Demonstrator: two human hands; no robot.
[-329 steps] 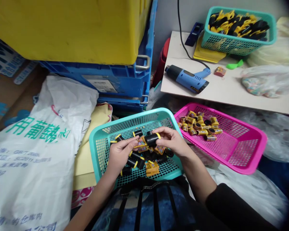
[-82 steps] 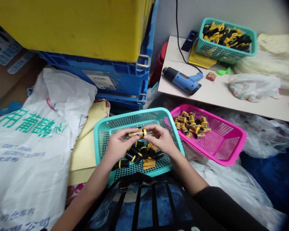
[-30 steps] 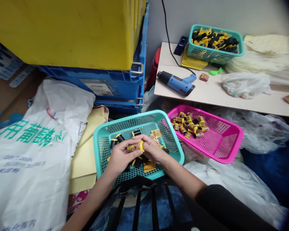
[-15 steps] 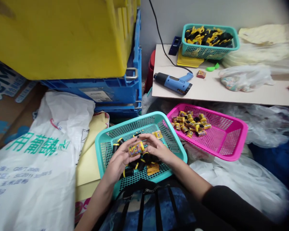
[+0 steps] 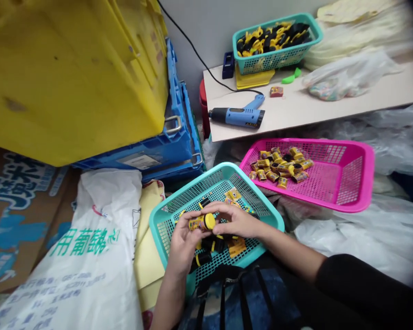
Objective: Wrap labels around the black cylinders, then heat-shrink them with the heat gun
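A small cylindrical bottle (image 5: 202, 222) with a printed wrap and a yellow cap is held above the turquoise basket (image 5: 157, 229). My left hand (image 5: 181, 243) grips its wrapped body between thumb and fingers. At the capped end, my right hand (image 5: 239, 221) curls its fingers and thumb round the bottle. Below both hands, several black containers (image 5: 203, 259) with yellow bands lie in the basket, partly hidden by my fingers. Flat yellow printed wraps (image 5: 237, 247) lie among them.
To the right, a pink basket (image 5: 344, 204) holds several wrapped bottles (image 5: 278, 165). On the table behind lie a blue heat gun (image 5: 239, 117) and another turquoise basket (image 5: 278, 57) of black and yellow parts. Stacked yellow (image 5: 89, 91) and blue crates (image 5: 158, 158) stand left, above a white sack (image 5: 103, 275).
The view has turned, shifting the baskets within it. The bottle has turned so its yellow cap points more toward me, and my right hand has closed in round the capped end.
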